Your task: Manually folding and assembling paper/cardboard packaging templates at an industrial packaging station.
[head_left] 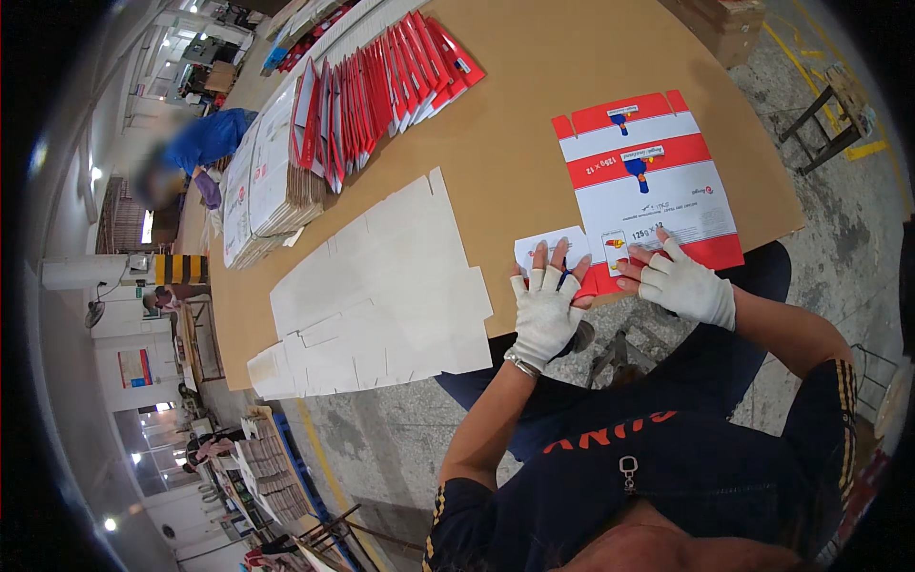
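Note:
A flat red and white printed carton (681, 195) lies on the brown table near its right end, with flaps at its far edge. My left hand (545, 319), in a white fingerless glove, rests spread on the small white and red panel (553, 246) at the carton's near left side. A dark blue patch shows between its fingers; I cannot tell what it is. My right hand (688, 286), gloved alike, lies with fingers apart on the carton's near edge. Left of my hands are plain white carton blanks (381, 296), overlapping and face down.
Several folded red and white cartons (381, 86) lean in a row at the far left of the table (534, 105). Beside them stands a tied stack of flat cartons (262, 181). A person in blue (210, 143) bends beyond it. A wooden stool (834, 114) stands at the right.

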`<state>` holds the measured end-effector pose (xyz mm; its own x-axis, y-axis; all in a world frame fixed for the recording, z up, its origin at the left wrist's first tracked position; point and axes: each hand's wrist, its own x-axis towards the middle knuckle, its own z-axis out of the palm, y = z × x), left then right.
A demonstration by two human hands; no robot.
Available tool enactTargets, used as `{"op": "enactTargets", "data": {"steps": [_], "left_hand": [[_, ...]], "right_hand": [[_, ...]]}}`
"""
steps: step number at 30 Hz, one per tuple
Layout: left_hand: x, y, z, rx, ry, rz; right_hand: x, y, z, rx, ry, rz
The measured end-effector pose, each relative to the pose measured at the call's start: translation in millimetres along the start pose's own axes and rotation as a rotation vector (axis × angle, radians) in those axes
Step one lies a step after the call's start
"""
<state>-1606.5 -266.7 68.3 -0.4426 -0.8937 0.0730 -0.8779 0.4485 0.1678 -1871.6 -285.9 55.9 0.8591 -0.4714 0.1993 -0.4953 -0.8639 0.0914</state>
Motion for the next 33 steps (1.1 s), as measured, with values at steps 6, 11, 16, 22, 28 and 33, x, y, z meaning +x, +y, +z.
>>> {"op": "enactTargets", "data": {"steps": [6, 11, 16, 22, 28, 33], "left_hand": [[5.4, -5.5, -1.6, -0.105, -0.022, 0.0], [33.7, 3.8, -1.4, -0.161, -0.058, -0.168], [82.7, -20.8, 4.1, -0.131, 0.055, -0.305], [41.6, 43.8, 0.3, -0.981, 0.092, -0.257], [-32.9, 42.5, -19.7, -0.631, 0.131, 0.031], [-103.6, -32.7, -40.5, -0.114, 0.092, -0.515]], "right_hand": [[0.1, 2.8, -0.3, 0.009, -0.051, -0.026], [-2.0, 7.2, -3.8, 0.004, -0.062, -0.026], [8.6, -13.3, -47.9, 0.141, -0.007, 0.098], [-58.4, -92.1, -39.2, 1.945, 0.173, 1.244], [-23.8, 5.4, -40.8, 1.276, 0.441, 1.516], [13.5, 215.4, -31.4, 0.852, 0.176, 1.159]]}}
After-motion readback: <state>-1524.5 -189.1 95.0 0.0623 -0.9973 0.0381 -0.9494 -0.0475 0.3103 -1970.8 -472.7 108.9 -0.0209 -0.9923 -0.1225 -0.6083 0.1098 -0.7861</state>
